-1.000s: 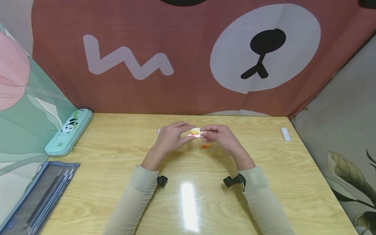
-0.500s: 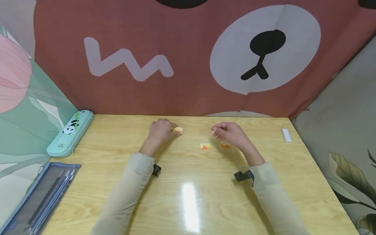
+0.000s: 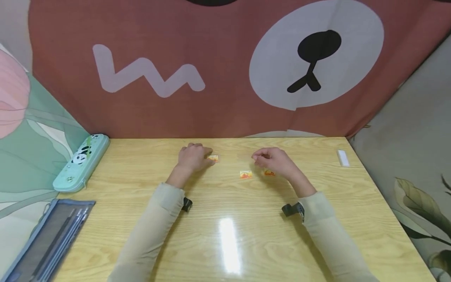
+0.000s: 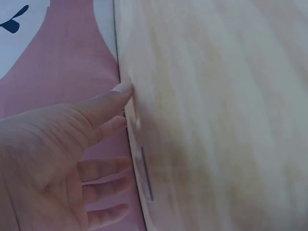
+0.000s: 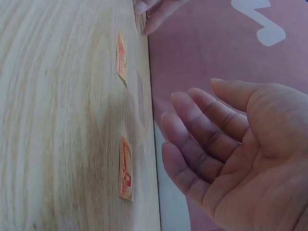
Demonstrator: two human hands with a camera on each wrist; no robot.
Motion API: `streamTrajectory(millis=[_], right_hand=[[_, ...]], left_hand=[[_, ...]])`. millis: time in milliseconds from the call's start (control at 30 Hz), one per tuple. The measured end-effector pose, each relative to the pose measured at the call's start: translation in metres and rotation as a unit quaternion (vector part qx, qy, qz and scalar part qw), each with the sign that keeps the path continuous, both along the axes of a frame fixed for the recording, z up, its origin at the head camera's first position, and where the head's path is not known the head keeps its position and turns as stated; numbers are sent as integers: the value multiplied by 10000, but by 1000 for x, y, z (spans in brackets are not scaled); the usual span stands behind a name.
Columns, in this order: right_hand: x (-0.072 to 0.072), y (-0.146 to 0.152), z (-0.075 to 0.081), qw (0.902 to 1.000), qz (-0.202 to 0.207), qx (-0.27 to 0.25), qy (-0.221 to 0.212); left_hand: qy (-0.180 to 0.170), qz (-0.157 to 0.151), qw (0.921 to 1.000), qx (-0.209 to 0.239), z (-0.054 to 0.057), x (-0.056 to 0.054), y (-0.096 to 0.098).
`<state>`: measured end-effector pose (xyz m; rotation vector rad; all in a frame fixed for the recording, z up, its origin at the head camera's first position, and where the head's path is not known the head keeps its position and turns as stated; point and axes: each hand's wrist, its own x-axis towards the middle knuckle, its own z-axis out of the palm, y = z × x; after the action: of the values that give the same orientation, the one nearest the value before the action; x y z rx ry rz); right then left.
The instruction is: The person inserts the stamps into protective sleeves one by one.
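Three small flat orange-and-yellow packets lie before me. My left hand lightly pinches the first packet between thumb and forefinger, partly covering it. The second packet rests on the wood-grained surface between my hands; the third packet, saw-tooth edged, is half hidden from above by my right hand, its fingers loosely curved and holding nothing. Around: one panda-printed case, one mesh pouch, one white block, one printed cloth.
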<state>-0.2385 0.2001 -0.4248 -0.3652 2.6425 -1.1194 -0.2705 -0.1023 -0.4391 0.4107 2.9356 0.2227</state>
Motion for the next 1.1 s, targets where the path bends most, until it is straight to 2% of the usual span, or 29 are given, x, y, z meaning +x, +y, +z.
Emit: streamTrajectory(millis=[100,167,367,633,833,1000,1100], right_hand=[[0,1,-2,9996,23,281,88],[1,2,-2,9990,65,443,86],[3,3,-1,9968,305,733,136],[2,2,-2,9938,436,932,417],[1,2,-5,9941,404,878,495],[3,1,-8,9952,437,722,490],[3,1,-11,9953,529,645,499]], left_hand=[[15,-9,9999,102,3,1,3],[91,-43,9994,330,5,2,6],[550,-468,9934,890,7,4,19],[852,-685,9908,801,9,0,38],[762,-576,9913,910,8,-3,48],[375,-427,9887,1385,5,-5,54],[195,-401,9894,1384,3,-6,57]])
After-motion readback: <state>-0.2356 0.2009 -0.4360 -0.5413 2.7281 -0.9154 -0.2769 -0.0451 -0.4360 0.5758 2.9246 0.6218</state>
